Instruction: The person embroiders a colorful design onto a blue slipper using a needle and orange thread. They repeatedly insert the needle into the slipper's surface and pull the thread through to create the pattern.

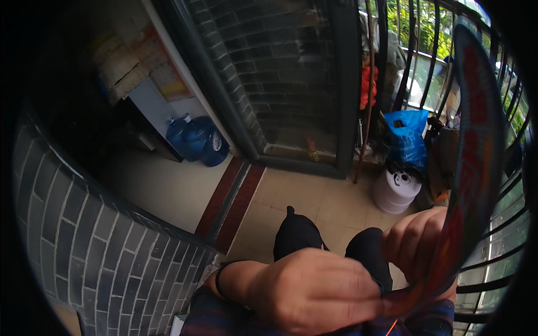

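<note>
A long, flat, curved patterned piece (pixel 477 155), dark with red figures and perhaps of cloth, stands up at the right and bends towards my lap. My left hand (pixel 319 290), with a black band at the wrist, is closed on its lower end. My right hand (pixel 414 243) has its fingers curled against the piece at its lower left side, and the piece hides part of that hand. A short orange thread (pixel 391 326) shows below the piece, over my dark patterned clothing. My knees in black trousers are beneath both hands.
A white drum (pixel 397 193) with a blue plastic bag (pixel 407 136) above it stands ahead right, near black railings (pixel 435 63). A thin brown pole (pixel 369 96) leans there. Ahead are a dark-framed glass door (pixel 344 105) and blue water bottles (pixel 197 138). A grey brick wall (pixel 101 248) lies left.
</note>
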The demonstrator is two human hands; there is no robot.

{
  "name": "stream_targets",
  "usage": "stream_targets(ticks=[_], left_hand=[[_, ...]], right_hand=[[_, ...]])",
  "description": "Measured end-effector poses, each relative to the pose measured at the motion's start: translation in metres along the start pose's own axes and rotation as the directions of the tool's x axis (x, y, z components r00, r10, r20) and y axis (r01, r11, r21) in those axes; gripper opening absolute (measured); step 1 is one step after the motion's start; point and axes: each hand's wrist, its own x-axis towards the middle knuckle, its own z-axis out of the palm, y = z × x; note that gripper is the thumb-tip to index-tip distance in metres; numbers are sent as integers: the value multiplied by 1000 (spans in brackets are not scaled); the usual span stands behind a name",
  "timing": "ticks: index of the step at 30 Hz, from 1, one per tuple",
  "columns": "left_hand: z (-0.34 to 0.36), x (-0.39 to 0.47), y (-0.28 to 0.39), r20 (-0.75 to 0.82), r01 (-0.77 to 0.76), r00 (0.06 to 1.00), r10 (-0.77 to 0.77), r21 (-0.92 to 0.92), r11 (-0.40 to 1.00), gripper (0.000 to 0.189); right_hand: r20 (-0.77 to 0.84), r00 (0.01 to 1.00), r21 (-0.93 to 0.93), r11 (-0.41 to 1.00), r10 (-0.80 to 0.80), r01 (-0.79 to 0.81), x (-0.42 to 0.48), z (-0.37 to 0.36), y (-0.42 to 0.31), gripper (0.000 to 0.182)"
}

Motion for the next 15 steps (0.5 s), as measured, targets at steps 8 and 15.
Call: stream_targets(ticks=[8, 15], left_hand=[[-14, -24, 0, -228, 430, 894, -385, 202, 880, 18], [-23, -32, 5, -170, 477, 864, -474, -24, 878, 15]], right_hand=[[-286, 624, -913, 404, -728, 52, -25, 23, -8, 25], [-523, 839, -335, 941, -151, -39, 11, 12, 10, 60]])
